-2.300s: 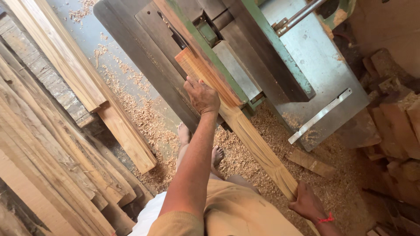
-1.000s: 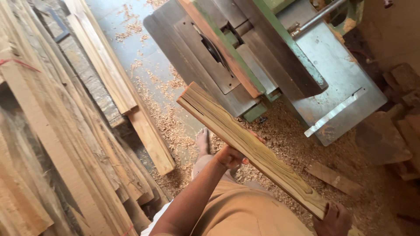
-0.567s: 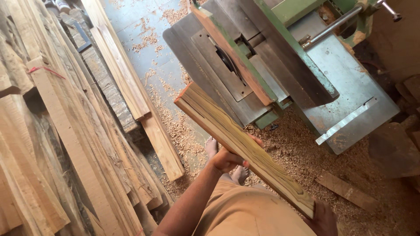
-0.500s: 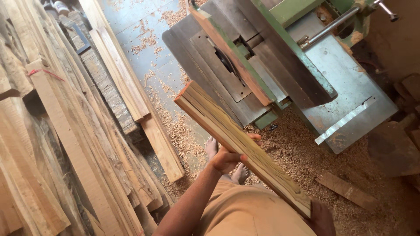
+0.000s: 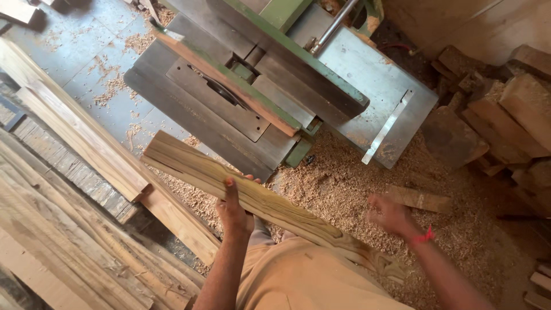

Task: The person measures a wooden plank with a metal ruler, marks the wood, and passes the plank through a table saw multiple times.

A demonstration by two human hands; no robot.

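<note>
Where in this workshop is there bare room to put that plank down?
The left hand holds the plank; the right hand is off it. Free patches: the grey machine table right of the green fence, and the sawdust floor below it. The stacked boards on the left and offcuts on the right are crowded.

Long pale grained wooden plank (image 5: 270,204), held level above sawdust, slanting across in front of saw table.

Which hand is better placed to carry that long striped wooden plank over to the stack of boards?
Probably the left hand: it grips the long striped wooden plank, beside the stack of boards. The right hand hangs open, apart.
</note>
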